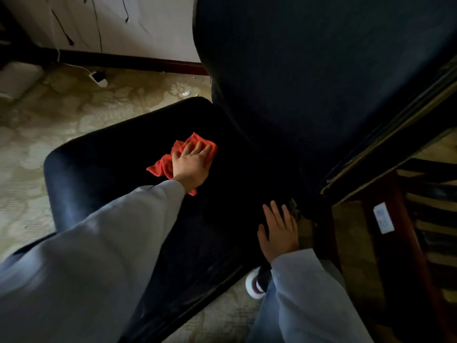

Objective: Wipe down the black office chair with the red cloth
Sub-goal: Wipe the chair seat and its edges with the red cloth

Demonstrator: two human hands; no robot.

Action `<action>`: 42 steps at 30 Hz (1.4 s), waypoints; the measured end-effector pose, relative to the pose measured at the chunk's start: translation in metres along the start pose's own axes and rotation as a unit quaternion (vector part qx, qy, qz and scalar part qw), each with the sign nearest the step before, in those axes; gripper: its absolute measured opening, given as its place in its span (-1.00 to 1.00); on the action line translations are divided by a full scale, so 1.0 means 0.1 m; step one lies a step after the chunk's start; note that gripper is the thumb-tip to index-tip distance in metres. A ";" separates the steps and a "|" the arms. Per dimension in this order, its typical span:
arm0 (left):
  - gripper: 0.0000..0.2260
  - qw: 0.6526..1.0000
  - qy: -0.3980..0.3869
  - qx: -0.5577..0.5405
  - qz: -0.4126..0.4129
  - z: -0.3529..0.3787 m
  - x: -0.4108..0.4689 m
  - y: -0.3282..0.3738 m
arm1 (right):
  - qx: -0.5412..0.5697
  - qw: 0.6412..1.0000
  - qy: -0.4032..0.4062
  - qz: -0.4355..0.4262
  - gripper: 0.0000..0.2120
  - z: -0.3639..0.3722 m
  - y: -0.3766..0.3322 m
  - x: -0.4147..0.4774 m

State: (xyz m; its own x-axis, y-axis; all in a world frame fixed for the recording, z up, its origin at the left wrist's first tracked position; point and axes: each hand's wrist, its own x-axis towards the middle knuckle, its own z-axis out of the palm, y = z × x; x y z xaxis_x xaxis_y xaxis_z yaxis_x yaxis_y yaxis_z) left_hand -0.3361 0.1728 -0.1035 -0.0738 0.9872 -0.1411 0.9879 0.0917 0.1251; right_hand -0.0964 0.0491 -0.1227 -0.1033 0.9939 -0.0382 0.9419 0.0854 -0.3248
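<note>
Now, with our left hand (193,164) pressing flat, fingers straight, on the crumpled red cloth (160,167) mid-seat of the black padded office chair (108,159) and our right hand (279,231) resting open beside the backrest to steady it, we should probably sweep in overlapping strokes toward the edges.

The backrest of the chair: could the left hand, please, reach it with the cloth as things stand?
Probably yes: the left hand presses the red cloth on the seat close in front of the backrest, with nothing between them.
</note>
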 end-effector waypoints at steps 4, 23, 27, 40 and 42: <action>-0.52 0.999 -0.040 0.020 0.031 -0.02 -0.27 0.15 | 0.015 1.000 -0.019 0.012 -0.29 0.01 -0.05 -0.04; -0.63 0.923 -0.059 0.069 0.373 0.13 -2.63 -0.67 | -0.021 0.991 -0.126 -0.028 -0.43 -0.04 -0.43 -0.67; -0.67 0.930 -0.016 -0.183 0.317 -0.19 -2.46 -0.89 | -0.020 0.992 -0.121 -0.030 -0.43 -0.02 -0.48 -0.70; -0.54 0.998 -0.059 0.012 -0.013 -0.11 -1.12 -0.69 | -0.013 0.988 -0.153 -0.029 -0.30 -0.02 -0.52 -0.71; -0.54 0.999 -0.043 0.010 -0.007 -0.07 -1.15 -0.67 | -0.015 0.986 -0.161 -0.032 -0.29 -0.03 -0.51 -0.68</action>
State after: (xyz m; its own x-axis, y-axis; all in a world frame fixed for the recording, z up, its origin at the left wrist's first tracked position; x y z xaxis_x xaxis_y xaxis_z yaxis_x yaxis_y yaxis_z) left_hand -0.3944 0.0545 -0.0889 -0.0772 0.9708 -0.2273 0.9893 0.1029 0.1031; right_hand -0.1366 -0.0223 -0.1005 -0.2542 0.9131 -0.3187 0.9389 0.1539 -0.3080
